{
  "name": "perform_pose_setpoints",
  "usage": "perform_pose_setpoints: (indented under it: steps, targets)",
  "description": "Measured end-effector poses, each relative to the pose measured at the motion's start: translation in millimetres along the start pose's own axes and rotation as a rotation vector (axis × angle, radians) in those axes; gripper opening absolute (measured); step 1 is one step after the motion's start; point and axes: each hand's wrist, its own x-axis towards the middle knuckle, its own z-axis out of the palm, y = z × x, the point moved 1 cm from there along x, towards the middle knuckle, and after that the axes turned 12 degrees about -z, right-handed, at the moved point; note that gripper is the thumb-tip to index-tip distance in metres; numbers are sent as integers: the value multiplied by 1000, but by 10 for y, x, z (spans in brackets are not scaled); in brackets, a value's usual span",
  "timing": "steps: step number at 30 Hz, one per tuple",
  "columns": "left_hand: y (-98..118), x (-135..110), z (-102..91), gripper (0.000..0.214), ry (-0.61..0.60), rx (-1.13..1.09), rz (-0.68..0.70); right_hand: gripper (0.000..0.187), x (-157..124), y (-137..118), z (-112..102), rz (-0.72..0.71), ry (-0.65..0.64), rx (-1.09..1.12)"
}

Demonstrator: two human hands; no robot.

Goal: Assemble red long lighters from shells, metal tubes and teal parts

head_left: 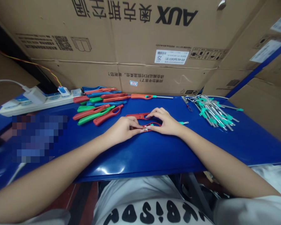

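A red lighter casing (pixel 158 124) lies on the blue table in front of me, with small metal and white parts in it. My left hand (pixel 121 128) has thumb and fingers closed at its left part. From the right, my right hand (pixel 165 122) grips the same casing, thumb near a teal piece. A metal tube with a teal tab (pixel 184 123) sticks out past my right hand. Just behind, a second red casing piece (pixel 136 116) lies close to the right fingertips. My fingers partly hide the small parts.
Red, green and blue casings (pixel 97 115) are piled at the left back. An orange lighter with its tube (pixel 140 96) lies behind my hands. Metal tubes with teal tabs (pixel 215 115) are heaped right. A power strip (pixel 37 105) and cardboard (pixel 135 47) stand behind.
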Motion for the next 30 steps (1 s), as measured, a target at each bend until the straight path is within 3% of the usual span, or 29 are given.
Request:
perform_pose_setpoints:
  steps: [10, 18, 26, 30]
  targets:
    - [34, -9, 4, 21, 3, 38, -35, 31, 1, -1, 8, -8, -14, -28]
    - [53, -8, 14, 14, 27, 49, 22, 27, -13, 18, 34, -35, -27, -41]
    - [89, -28, 14, 16, 58, 124, 34, 15, -2, -6, -92, -111, 65, 107]
    - [101, -52, 15, 16, 76, 149, 69, 11, -45, -17, -241, -65, -66, 165]
